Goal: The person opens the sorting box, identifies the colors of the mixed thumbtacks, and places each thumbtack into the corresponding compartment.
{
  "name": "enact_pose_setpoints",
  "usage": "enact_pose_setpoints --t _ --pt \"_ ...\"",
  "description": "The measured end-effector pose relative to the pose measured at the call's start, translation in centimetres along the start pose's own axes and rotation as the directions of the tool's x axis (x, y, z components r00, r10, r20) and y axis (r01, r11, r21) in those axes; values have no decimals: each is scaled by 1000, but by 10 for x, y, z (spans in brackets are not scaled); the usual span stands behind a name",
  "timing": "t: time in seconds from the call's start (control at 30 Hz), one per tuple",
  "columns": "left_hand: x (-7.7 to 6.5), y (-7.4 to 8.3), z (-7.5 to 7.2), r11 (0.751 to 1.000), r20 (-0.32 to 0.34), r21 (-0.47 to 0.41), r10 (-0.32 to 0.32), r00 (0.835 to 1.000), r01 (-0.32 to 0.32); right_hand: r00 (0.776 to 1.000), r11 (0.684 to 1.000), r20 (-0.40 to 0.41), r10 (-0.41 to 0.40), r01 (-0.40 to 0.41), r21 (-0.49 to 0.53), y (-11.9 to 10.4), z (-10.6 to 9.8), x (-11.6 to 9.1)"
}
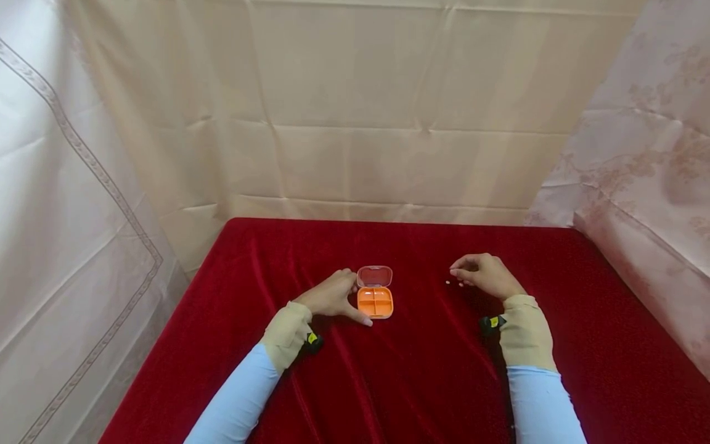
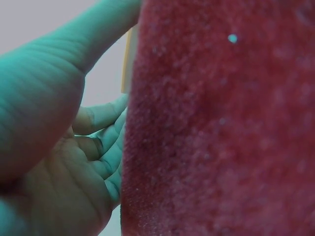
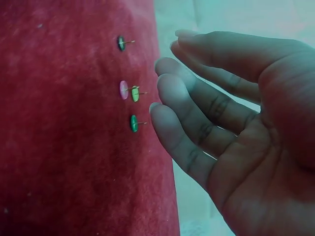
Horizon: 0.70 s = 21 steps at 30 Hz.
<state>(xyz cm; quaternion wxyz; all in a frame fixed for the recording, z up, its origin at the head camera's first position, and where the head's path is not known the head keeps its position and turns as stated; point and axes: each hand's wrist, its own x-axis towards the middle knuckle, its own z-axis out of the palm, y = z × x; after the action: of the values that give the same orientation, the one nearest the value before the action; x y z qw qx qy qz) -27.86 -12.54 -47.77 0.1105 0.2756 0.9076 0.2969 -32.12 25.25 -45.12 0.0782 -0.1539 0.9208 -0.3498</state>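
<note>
A small orange pill box [image 1: 375, 302] lies on the red cloth with its clear lid [image 1: 375, 276] tipped back; its dividers show bare compartments. My left hand [image 1: 333, 296] holds it from the left, thumb along the front edge and fingers by the hinge side. Only a thin strip of the box [image 2: 126, 64] shows in the left wrist view. Over to the right, my right hand [image 1: 487, 274] hovers with loosely bent fingers beside several thumbtacks. Points up, a black thumbtack [image 3: 121, 43], a pink one [image 3: 124, 90], a lime one [image 3: 135, 93] and a green one [image 3: 134, 123] stand near its fingertips.
Red velvet cloth [image 1: 421, 370] covers the table, with a few long creases. Behind it hangs a beige curtain [image 1: 355, 123], with pale patterned curtains on the left [image 1: 72, 216] and right [image 1: 654, 160].
</note>
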Motion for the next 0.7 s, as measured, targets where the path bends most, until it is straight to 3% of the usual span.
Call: enact_pose_setpoints --t 0.27,0.7 --pt "-1 0 0 1000 -5 -1 -7 1000 7 998 996 21 -54 56 -75 6 6 3" --pt "-1 -1 1 1000 -4 -4 4 1000 -4 996 989 31 -86 89 -117 6 8 5"
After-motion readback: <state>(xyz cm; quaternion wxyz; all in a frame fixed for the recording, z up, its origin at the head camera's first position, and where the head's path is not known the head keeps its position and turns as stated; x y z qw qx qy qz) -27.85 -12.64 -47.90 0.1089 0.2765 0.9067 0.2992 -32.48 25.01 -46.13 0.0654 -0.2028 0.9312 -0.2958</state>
